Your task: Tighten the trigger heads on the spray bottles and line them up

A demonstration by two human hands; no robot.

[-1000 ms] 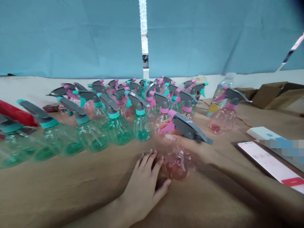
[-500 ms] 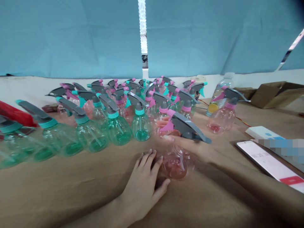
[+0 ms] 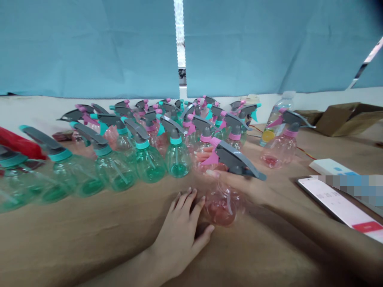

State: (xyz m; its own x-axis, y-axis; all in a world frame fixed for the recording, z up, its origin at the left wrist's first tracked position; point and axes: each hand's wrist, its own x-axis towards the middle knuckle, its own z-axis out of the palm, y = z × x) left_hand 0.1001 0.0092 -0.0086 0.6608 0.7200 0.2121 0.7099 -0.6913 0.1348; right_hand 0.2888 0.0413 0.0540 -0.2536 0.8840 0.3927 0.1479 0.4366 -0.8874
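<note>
My right hand [image 3: 249,186] is closed around the neck of a clear pink spray bottle [image 3: 222,209] with a grey and pink trigger head. Its thumb crosses the front and the other fingers show behind the bottle, which stands on the brown surface. Just to the left, my left hand [image 3: 182,227] lies flat with fingers apart, holding nothing. Its fingertips are close to the bottle's base. Beyond the hands is a green spray bottle [image 3: 178,161] with a turquoise collar. Another pink spray bottle [image 3: 279,149] stands at the right.
Several green and pink spray bottles crowd the back and left of the brown table [image 3: 113,243]. At the right lie a phone [image 3: 338,205] and a white box [image 3: 333,167]. Behind them are a labelled drink bottle [image 3: 273,119], an open cardboard box [image 3: 344,119] and a thin cable. Red material [image 3: 20,143] sits far left.
</note>
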